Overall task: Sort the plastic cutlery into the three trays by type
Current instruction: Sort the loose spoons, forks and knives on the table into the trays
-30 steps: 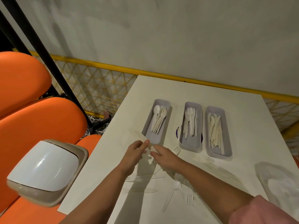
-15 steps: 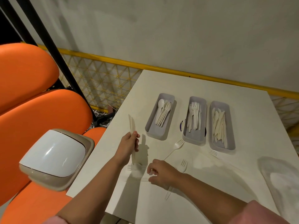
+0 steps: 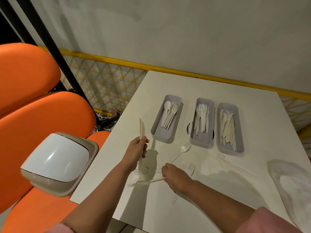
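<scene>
Three grey trays stand in a row on the white table [image 3: 252, 81]: the left tray [image 3: 157, 132] holds spoons, the middle tray [image 3: 200, 140] holds forks, the right tray [image 3: 237, 148] holds knives. My left hand [image 3: 137, 149] grips two white plastic knives [image 3: 141, 126] upright, left of the spoon tray. My right hand [image 3: 176, 178] is down on the table among loose cutlery, its fingers curled round a thin white handle [image 3: 151, 180]. A loose fork [image 3: 184, 149] lies in front of the middle tray, another fork [image 3: 191, 168] beside my right hand.
A white-lidded beige bin [image 3: 57, 162] sits on orange seats [image 3: 42, 118] left of the table. A clear plastic bag [image 3: 292, 185] lies at the table's right edge. A yellow rail and mesh run along the wall behind.
My hands separated: the left one lifted the knives upright to the left, the right one dropped to the loose cutlery and closed on a handle. In the last half second little moved.
</scene>
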A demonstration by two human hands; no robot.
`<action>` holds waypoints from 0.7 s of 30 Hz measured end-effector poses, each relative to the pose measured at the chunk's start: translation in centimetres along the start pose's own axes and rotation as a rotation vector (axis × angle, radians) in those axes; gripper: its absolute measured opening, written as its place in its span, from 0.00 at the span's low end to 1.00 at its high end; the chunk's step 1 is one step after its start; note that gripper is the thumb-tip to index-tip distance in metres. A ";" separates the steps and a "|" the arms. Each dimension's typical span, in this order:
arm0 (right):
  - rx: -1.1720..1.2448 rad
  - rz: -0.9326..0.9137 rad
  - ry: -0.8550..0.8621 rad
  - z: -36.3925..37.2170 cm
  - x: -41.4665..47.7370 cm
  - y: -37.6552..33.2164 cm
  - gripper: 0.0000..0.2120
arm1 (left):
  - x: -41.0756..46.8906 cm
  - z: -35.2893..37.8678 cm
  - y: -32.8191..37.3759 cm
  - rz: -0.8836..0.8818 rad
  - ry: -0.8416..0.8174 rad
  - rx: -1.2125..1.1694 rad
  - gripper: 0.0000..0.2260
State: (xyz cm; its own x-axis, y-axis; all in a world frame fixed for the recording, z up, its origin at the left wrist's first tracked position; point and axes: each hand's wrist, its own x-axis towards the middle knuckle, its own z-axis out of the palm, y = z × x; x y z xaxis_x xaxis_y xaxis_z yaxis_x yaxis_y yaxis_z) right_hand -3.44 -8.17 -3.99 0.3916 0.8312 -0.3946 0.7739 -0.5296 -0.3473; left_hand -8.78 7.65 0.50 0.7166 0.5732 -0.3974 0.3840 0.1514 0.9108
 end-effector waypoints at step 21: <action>0.955 0.176 0.375 -6.6 -0.8 0.8 0.10 | 1.3 6.4 3.1 0.099 -0.178 -0.075 0.20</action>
State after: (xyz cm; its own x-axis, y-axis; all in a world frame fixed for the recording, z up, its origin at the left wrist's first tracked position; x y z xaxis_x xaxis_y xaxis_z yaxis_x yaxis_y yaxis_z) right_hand 0.17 -8.14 1.61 0.7169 0.6418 -0.2725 0.0385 -0.4266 -0.9036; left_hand -2.95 3.71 2.11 0.8427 0.4381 -0.3131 0.2672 0.1645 0.9495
